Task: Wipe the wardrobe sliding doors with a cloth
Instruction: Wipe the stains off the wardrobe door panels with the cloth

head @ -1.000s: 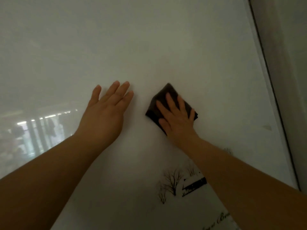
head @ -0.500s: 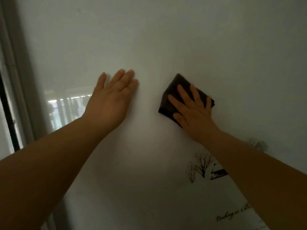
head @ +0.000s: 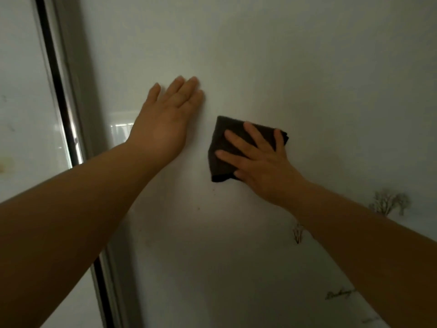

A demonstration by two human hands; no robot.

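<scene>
A glossy white wardrobe sliding door (head: 283, 55) fills most of the view. My left hand (head: 165, 124) lies flat on it with straight fingers, left of centre. A dark folded cloth (head: 222, 147) is pressed against the door by my right hand (head: 257, 159), whose fingers are spread straight over it. The cloth's right part is hidden under that hand. The two hands are apart, roughly a hand's width between them.
The door's grey frame edge (head: 78, 91) and a dark vertical strip (head: 56, 91) run down the left side, with another pale panel (head: 21, 91) beyond. Small printed trees (head: 387, 204) and script lettering (head: 340, 294) mark the door at lower right.
The view has swung right to left, bringing the door's left frame edge into sight. My right hand and the cloth have moved down and turned, now lower than my left hand.
</scene>
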